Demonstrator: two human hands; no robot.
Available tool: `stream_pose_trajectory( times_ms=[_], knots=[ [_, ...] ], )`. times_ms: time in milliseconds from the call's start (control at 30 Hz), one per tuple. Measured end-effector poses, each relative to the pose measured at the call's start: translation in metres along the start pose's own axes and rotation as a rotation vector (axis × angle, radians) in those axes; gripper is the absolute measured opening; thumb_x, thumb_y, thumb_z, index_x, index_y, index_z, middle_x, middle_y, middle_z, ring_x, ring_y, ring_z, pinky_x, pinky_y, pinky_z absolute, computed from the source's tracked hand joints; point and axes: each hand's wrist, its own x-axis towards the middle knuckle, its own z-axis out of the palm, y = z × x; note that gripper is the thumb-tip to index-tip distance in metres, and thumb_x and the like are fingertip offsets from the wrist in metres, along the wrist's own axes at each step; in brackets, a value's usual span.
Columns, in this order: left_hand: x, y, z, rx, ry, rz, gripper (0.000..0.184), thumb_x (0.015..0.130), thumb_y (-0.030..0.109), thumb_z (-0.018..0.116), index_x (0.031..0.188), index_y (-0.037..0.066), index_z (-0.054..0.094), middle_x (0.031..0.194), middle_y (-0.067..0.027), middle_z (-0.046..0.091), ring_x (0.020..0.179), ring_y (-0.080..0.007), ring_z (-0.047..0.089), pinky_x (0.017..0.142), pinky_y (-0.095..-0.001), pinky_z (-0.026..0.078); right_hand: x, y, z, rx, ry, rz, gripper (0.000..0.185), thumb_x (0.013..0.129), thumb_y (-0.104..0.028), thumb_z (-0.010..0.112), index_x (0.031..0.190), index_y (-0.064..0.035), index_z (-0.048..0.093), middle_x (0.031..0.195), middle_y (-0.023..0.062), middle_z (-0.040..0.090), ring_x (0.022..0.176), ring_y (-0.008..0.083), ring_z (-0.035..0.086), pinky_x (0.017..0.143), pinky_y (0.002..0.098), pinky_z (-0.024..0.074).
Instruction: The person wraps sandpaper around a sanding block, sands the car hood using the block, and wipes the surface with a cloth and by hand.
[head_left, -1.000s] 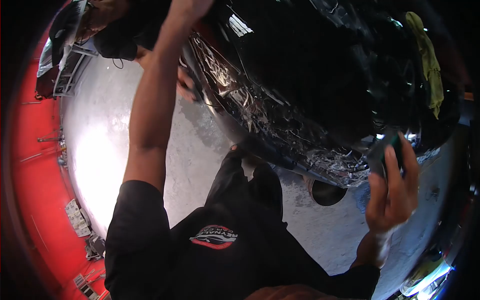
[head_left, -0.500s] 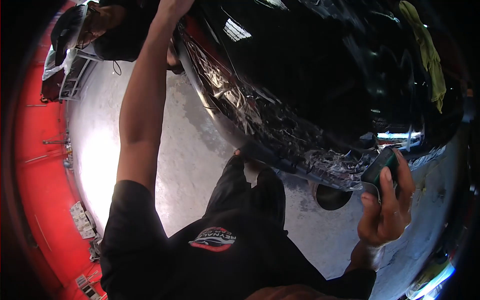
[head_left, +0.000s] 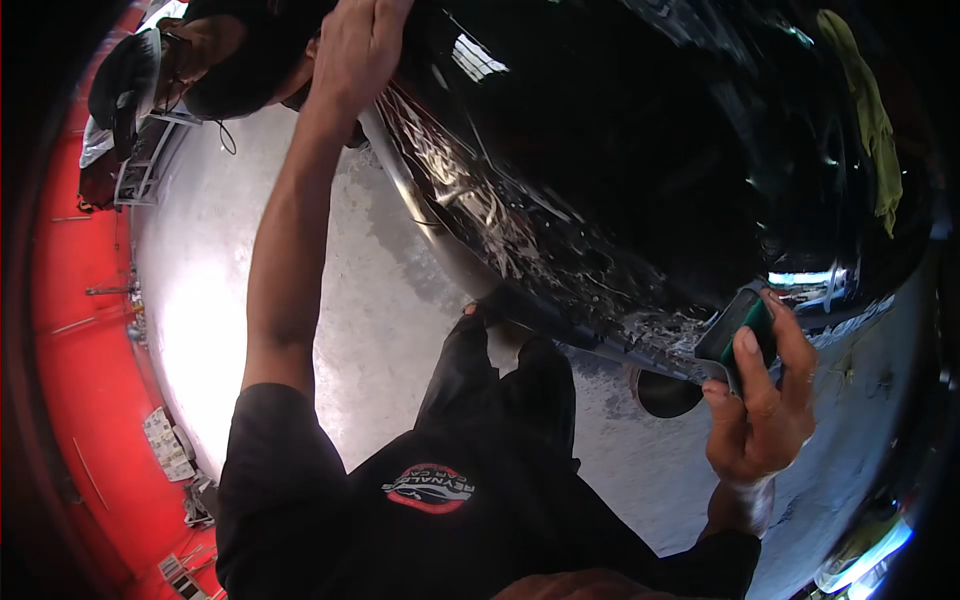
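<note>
A sanding-block-like grey and green block (head_left: pixel 738 335) is held in the fingers of my right hand (head_left: pixel 765 420), against the lower edge of the glossy black car body (head_left: pixel 610 110). Crumpled, shiny plastic film (head_left: pixel 480 205) seems to line that edge. At the top, my left hand (head_left: pixel 358 55) lies on the car's edge with its fingers stretched forward; their tips run out of the frame. A yellow-green cloth (head_left: pixel 865 125) is draped over the car on the right.
A person in a black cap (head_left: pixel 125 85) leans in at the upper left, close to my left arm. An exhaust-like round opening (head_left: pixel 665 392) shows under the car. Along the red wall (head_left: pixel 80 350) are metal frames and small items. The grey floor (head_left: pixel 375 350) lies beneath.
My right hand has moved down and left along the car's edge with the block. My left hand has come further into view at the top. The other person's hand near the edge is no longer clearly seen.
</note>
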Motion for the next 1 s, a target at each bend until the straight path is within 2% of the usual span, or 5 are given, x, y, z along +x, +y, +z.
stream_pose_trajectory(
  times_ms=[333, 500, 633, 833, 1000],
  knots=[
    [0.119, -0.212, 0.045, 0.556, 0.184, 0.212, 0.035, 0.105, 0.014, 0.045, 0.127, -0.009, 0.06, 0.135, -0.0275, 0.063, 0.129, -0.0421, 0.059, 0.104, -0.0462, 0.052, 0.091, -0.058, 0.024, -0.101, -0.105, -0.081, 0.042, 0.089, -0.013, 0.077, 0.13, -0.0118, 0.07, 0.142, 0.0237, 0.057, 0.126, 0.0384, 0.06, 0.102, 0.0458, 0.0517],
    [0.073, -0.11, 0.022, 0.081, 0.174, 0.09, 0.036, 0.1, 0.014, 0.049, 0.127, -0.006, 0.064, 0.142, -0.0282, 0.058, 0.139, -0.0444, 0.049, 0.117, -0.0491, 0.04, 0.178, -0.07, 0.063, -0.228, -0.015, -0.146, 0.043, 0.087, -0.008, 0.077, 0.129, -0.0096, 0.073, 0.135, 0.0174, 0.063, 0.116, 0.0326, 0.061, 0.095, 0.0427, 0.0516],
    [0.02, -0.05, 0.009, -0.137, 0.106, 0.039, 0.054, 0.106, 0.039, 0.052, 0.143, 0.001, 0.056, 0.153, -0.0209, 0.052, 0.147, -0.0365, 0.043, 0.121, -0.0562, 0.028, 0.266, -0.075, 0.112, -0.39, 0.077, -0.263, 0.036, 0.092, -0.016, 0.074, 0.128, -0.0151, 0.074, 0.13, 0.0133, 0.064, 0.109, 0.0327, 0.062, 0.092, 0.0419, 0.052],
    [-0.09, -0.02, -0.04, -0.429, 0.019, 0.088, 0.045, 0.098, 0.022, 0.061, 0.136, -0.002, 0.061, 0.147, -0.0214, 0.057, 0.143, -0.0386, 0.047, 0.12, -0.054, 0.032, 0.348, -0.069, 0.172, -0.677, 0.13, -0.37, 0.036, 0.093, -0.023, 0.073, 0.128, -0.0182, 0.072, 0.127, 0.011, 0.064, 0.11, 0.0324, 0.062, 0.093, 0.0451, 0.0517],
    [-0.267, -0.054, -0.06, -0.441, -0.076, -0.221, 0.04, 0.095, 0.016, 0.063, 0.133, 0.002, 0.064, 0.139, -0.0182, 0.063, 0.131, -0.0373, 0.058, 0.115, -0.0535, 0.039, 0.329, -0.071, 0.172, -0.742, 0.051, -0.31, 0.036, 0.094, -0.021, 0.073, 0.13, -0.0148, 0.072, 0.129, 0.0135, 0.063, 0.11, 0.0333, 0.061, 0.095, 0.0468, 0.0515]
  ],
)
